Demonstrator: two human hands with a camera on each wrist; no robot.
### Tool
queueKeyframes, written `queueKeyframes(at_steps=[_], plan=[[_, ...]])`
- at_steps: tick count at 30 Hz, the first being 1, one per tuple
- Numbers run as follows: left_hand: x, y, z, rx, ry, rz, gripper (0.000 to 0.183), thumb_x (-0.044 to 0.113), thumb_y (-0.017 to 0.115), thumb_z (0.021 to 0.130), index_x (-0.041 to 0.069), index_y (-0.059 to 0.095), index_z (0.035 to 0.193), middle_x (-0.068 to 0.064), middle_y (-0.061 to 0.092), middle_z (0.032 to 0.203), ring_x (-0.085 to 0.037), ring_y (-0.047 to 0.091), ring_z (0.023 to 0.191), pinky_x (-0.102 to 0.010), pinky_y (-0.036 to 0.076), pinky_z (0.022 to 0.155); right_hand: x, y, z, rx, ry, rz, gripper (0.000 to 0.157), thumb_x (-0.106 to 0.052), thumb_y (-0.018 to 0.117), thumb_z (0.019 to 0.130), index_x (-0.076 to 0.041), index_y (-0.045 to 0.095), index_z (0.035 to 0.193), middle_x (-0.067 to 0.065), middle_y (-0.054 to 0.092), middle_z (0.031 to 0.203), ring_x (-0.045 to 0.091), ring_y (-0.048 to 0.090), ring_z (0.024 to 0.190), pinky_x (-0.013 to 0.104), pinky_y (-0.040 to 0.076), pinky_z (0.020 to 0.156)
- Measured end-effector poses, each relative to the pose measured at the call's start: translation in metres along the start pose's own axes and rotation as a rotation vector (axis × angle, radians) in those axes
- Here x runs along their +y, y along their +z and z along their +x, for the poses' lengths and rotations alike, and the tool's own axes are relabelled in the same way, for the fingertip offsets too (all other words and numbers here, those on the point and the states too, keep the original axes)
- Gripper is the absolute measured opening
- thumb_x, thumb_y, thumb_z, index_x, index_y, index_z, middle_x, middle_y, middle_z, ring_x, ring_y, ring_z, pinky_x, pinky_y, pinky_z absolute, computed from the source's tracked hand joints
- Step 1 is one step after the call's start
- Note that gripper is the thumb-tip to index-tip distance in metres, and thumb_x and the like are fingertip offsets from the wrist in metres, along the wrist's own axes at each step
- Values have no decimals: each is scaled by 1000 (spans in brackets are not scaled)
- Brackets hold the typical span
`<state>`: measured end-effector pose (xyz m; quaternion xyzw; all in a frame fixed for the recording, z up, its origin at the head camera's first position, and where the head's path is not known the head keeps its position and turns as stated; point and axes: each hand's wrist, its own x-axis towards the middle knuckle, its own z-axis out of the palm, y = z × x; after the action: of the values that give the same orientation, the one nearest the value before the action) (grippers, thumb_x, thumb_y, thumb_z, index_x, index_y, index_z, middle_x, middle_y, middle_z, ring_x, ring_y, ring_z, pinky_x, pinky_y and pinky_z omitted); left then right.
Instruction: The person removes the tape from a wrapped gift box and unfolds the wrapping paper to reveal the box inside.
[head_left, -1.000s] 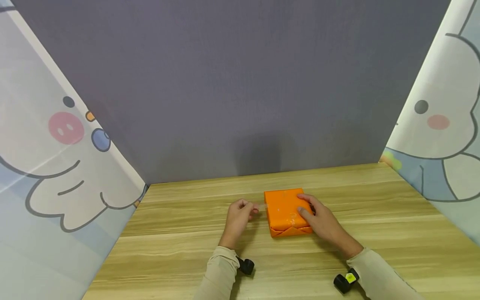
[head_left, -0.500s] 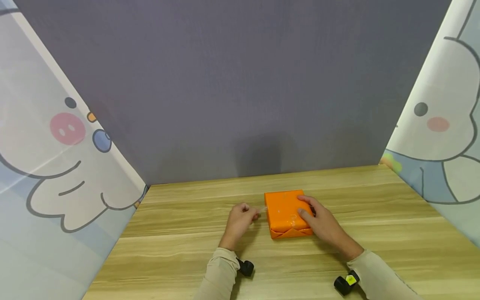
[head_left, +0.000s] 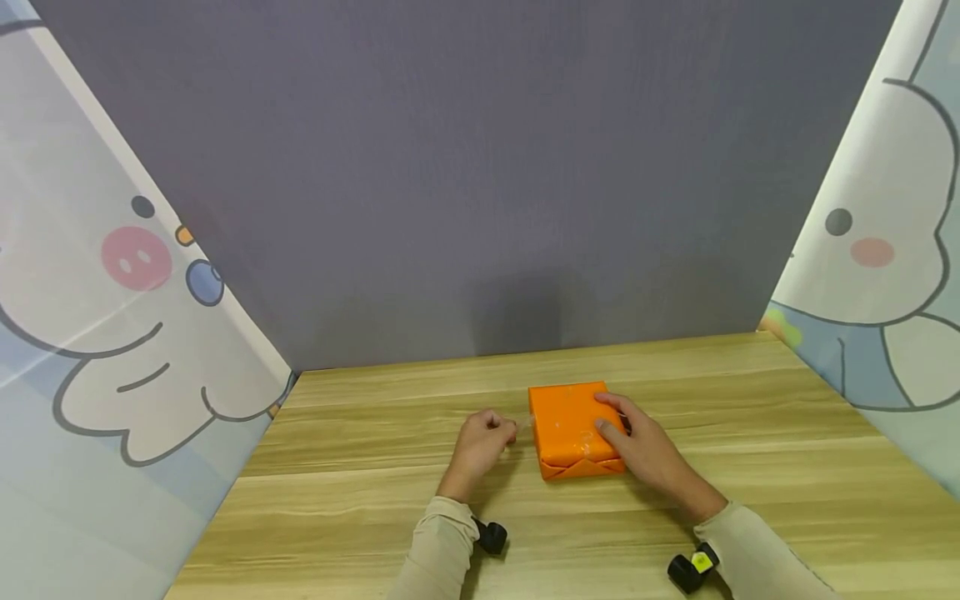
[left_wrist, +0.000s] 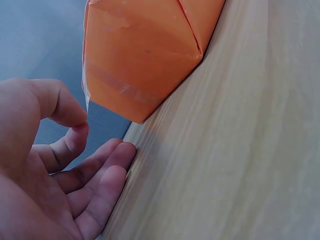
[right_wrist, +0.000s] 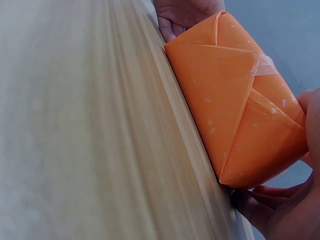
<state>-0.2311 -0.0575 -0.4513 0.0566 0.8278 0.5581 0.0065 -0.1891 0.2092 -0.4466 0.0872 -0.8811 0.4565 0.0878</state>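
Left hand (head_left: 482, 444) pinches clear tape (head_left: 526, 423) at the left edge of the orange package (head_left: 566, 418); right hand (head_left: 651, 447) grips its right side on the tabletop (head_left: 337, 500). Likely light, boxy, slick, with tearable paper: best held by its firm sides!

Pale-flecked orange parcel (head_left: 566, 421), brown-streaked yellowish table (head_left: 352, 517), plain dark grey panel (head_left: 465, 167), beige sleeves (head_left: 437, 542)

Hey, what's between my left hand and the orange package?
A thin clear strip, probably tape, runs from your left hand to the orange package. It shows faintly in the head view, and also in the left wrist view.
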Motion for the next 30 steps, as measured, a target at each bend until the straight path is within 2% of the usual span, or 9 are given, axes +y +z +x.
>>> queueKeyframes(at_steps=[6,12,17,21,25,30], plan=[[0,-2,-1,-42,0,-17,16,15,68,89,2,67,80,-6,70,91,-16,51,67,-28,42,57,-2,-2,-1,4,0,-4,47,-37,55,104,-13,51,144,20,49,147,34,53,125,55,40,102],[-2,-6,-1,-81,-15,-97,22,17,69,93,-4,66,86,-12,70,86,-15,53,67,-26,43,57,-1,-1,-1,-2,8,-12,47,-38,55,104,-15,51,144,19,49,147,34,53,126,55,41,102],[-3,-7,0,-86,-30,-127,21,16,68,94,-4,64,87,-14,71,90,-21,59,73,-26,44,60,1,-1,0,-6,-1,-14,48,-39,55,103,-15,51,145,20,48,148,37,50,129,56,39,104],[-2,-9,0,-88,-44,-148,21,17,67,94,-4,64,89,-13,72,95,-25,65,84,-30,50,66,2,-2,1,-8,-24,-22,50,-40,55,104,-14,51,146,22,47,148,41,47,132,59,38,105],[-1,-9,-1,-93,-39,-170,21,17,66,94,-4,66,93,-14,72,96,-25,66,88,-35,54,71,3,-4,1,11,-51,-39,49,-38,56,103,-13,54,145,21,49,147,43,45,134,60,37,105],[1,-9,-2,-91,-32,-172,21,16,64,95,-5,66,95,-15,72,99,-28,66,89,-37,54,72,4,-5,1,25,-62,-13,50,-35,59,102,-10,53,145,22,53,142,41,52,128,58,42,102]])
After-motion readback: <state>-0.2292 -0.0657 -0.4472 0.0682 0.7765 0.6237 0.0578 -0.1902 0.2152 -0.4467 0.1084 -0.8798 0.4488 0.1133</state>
